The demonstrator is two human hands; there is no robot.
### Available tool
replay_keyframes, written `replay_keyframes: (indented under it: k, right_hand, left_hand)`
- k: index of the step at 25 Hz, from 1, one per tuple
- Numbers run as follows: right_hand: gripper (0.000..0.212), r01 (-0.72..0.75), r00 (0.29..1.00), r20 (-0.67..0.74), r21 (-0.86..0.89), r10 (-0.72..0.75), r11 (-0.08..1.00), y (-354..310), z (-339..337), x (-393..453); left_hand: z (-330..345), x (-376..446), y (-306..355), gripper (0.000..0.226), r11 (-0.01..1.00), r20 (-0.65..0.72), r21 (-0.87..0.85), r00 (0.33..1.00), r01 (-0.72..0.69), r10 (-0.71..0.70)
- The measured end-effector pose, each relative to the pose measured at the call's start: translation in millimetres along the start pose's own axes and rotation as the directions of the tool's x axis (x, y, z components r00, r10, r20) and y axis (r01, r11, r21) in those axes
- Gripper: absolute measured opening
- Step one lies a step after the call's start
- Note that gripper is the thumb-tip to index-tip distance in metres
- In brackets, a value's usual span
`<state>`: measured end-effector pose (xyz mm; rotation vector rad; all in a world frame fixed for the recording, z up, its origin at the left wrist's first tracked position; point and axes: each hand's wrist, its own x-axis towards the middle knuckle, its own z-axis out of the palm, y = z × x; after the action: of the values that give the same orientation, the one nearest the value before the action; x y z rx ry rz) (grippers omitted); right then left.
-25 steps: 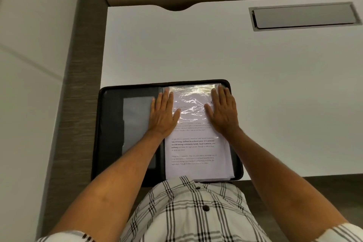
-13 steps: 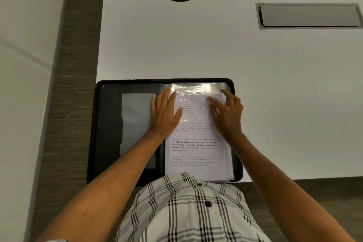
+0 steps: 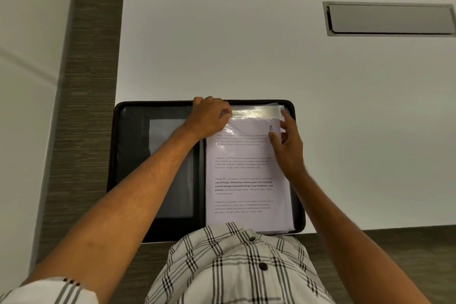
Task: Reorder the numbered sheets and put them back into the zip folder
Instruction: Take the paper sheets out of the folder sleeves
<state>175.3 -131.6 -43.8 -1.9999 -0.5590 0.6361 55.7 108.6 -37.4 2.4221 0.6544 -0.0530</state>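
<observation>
A black zip folder (image 3: 128,155) lies open at the near edge of the white desk. Its right half holds a stack of printed sheets in clear plastic sleeves (image 3: 246,173); the top sheet bears a blue "2" near its upper right corner. My left hand (image 3: 209,116) is at the stack's top left corner, fingers curled, pinching the sleeve's edge. My right hand (image 3: 287,145) is at the stack's upper right edge, with its thumb on the top sheet below the "2" and its fingers along the side of the stack.
The white desk (image 3: 271,61) stretches beyond the folder. A grey cable hatch (image 3: 389,18) is set into it at the far right. A grey textured panel (image 3: 88,81) runs down the left side. My checked shirt (image 3: 234,266) covers the folder's near edge.
Both hands were flat on the top sheet. The left hand has moved up to the top left corner and curled; the right has shifted to the upper right edge, uncovering the "2".
</observation>
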Motion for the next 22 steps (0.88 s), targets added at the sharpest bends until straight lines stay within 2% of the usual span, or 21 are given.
replay_keyframes:
  k: [4,6,8,13,17,20,22]
  right_hand:
    - [0.058,-0.175,0.979,-0.044,0.302,0.197,0.937,-10.0,0.1,0.0]
    - [0.051,-0.214,0.968,-0.046,0.362,0.247,0.907,-12.2,0.3,0.8]
    - [0.045,-0.235,0.962,-0.037,0.397,0.271,0.887,-14.8,0.4,0.7]
    - [0.036,-0.246,0.953,-0.045,0.462,0.3,0.852,-18.6,0.7,-1.0]
    - [0.033,-0.227,0.956,-0.057,0.481,0.289,0.847,-21.9,1.9,-1.0]
    - [0.031,-0.209,0.961,-0.063,0.468,0.269,0.859,-21.2,3.1,-2.0]
    - [0.03,-0.206,0.964,-0.057,0.461,0.26,0.863,-21.6,3.7,-3.2]
  left_hand:
    - [-14.4,16.1,3.1,0.033,0.99,0.106,-0.124,0.993,0.063,-0.05]
    - [-18.1,26.5,2.7,0.032,0.982,0.16,-0.149,0.983,0.111,-0.087]
    - [-23.8,34.8,6.0,0.028,0.975,0.215,-0.168,0.97,0.146,-0.109]
    - [-32.3,48.7,11.2,0.007,0.989,0.346,-0.112,0.936,0.099,-0.054]
    - [-29.4,53.4,8.9,0.016,0.98,0.43,-0.18,0.903,0.084,0.002]
    - [-24.6,55.7,8.6,0.025,0.988,0.495,-0.147,0.868,0.041,0.037]
    - [-19.6,54.4,9.6,0.02,0.996,0.507,-0.088,0.862,0.024,0.024]
